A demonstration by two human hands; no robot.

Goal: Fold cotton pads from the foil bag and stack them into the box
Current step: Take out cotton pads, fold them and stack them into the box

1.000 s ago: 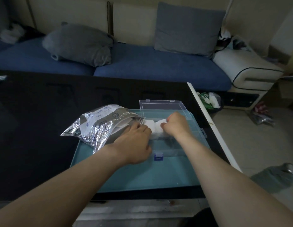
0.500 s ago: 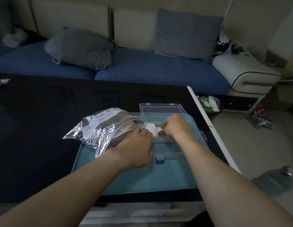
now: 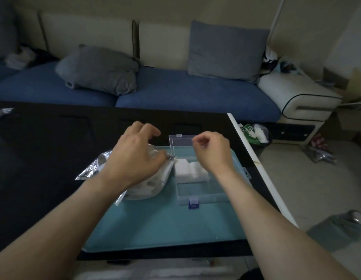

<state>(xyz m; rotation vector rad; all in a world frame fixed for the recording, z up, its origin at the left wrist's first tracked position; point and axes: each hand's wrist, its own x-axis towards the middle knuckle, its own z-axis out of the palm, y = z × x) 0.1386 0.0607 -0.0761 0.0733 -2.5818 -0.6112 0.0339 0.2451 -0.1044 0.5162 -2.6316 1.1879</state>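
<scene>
A stack of folded white cotton pads lies in the back part of the clear plastic box, whose lid stands open behind it. The crinkled foil bag lies to the left of the box with its mouth toward it, white pads showing inside. My left hand hovers over the bag's mouth, fingers spread and bent, holding nothing. My right hand is raised above the pads in the box, fingers curled in with thumb and forefinger close together, nothing visible between them.
Box and bag sit on a teal tray on a black table whose white right edge runs close to the box. A blue sofa with grey cushions stands behind. A small waste bin sits on the floor at the right.
Both hands have lifted off the pads in the box. The left hand has moved left over the foil bag; the right hand has risen. The folded pads now lie uncovered.
</scene>
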